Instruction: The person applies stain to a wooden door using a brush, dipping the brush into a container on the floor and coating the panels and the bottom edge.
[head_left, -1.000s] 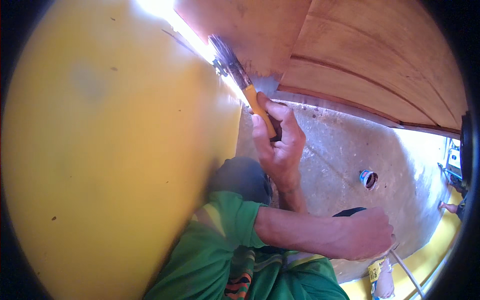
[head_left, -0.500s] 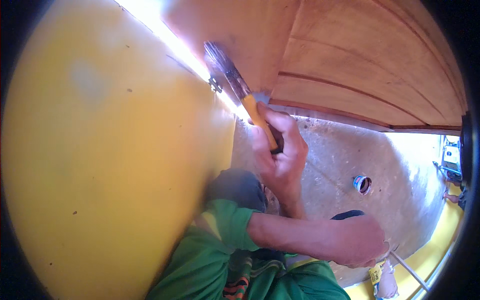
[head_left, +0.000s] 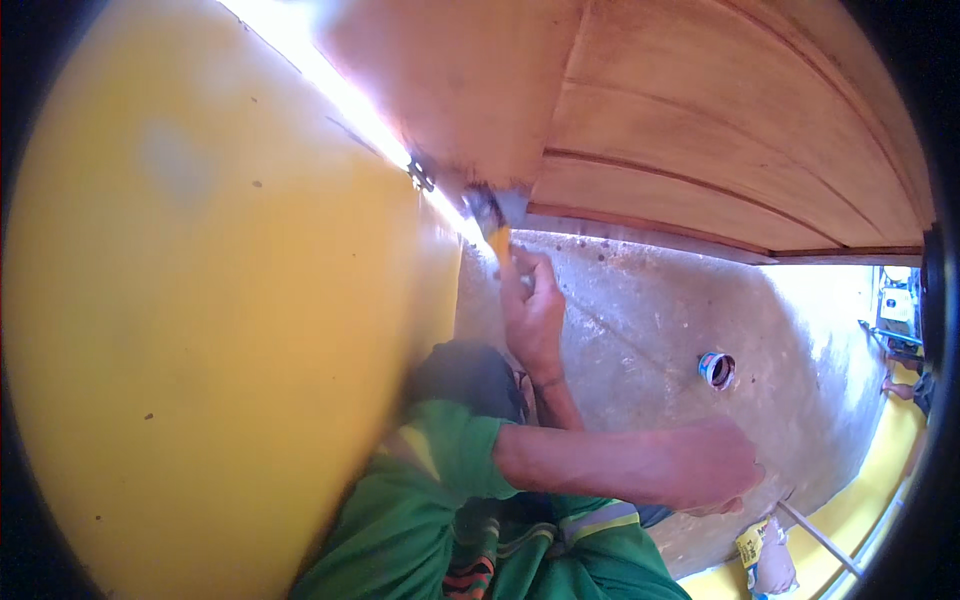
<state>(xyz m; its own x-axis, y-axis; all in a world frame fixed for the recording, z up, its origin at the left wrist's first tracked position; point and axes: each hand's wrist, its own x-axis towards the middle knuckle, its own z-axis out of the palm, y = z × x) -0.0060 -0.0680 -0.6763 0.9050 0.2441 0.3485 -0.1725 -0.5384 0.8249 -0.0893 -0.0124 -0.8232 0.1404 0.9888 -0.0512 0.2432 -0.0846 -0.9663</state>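
Observation:
My right hand (head_left: 533, 305) is closed on a paintbrush (head_left: 498, 236) with a yellow handle and dark bristles, blurred beside the lower corner of a reddish-brown wooden door (head_left: 700, 130). A bright gap with a small dark metal fitting (head_left: 421, 175) separates the door from a yellow wall (head_left: 220, 300). My left forearm crosses below toward the right, and my left hand (head_left: 725, 465) is curled, blurred, with whatever it may hold hidden. An open tin (head_left: 717, 370) with dark contents stands on the concrete floor (head_left: 640, 310), between my hands and to the right.
A pale rod (head_left: 820, 535) and a crumpled bag (head_left: 768, 560) lie by the yellow surface at lower right. At the far right are some equipment (head_left: 897, 305) and another person's bare foot (head_left: 900, 388). My legs are folded beneath me.
My right hand and the brush have moved down and to the left, with the bristles lower along the gap. My left hand has shifted slightly left.

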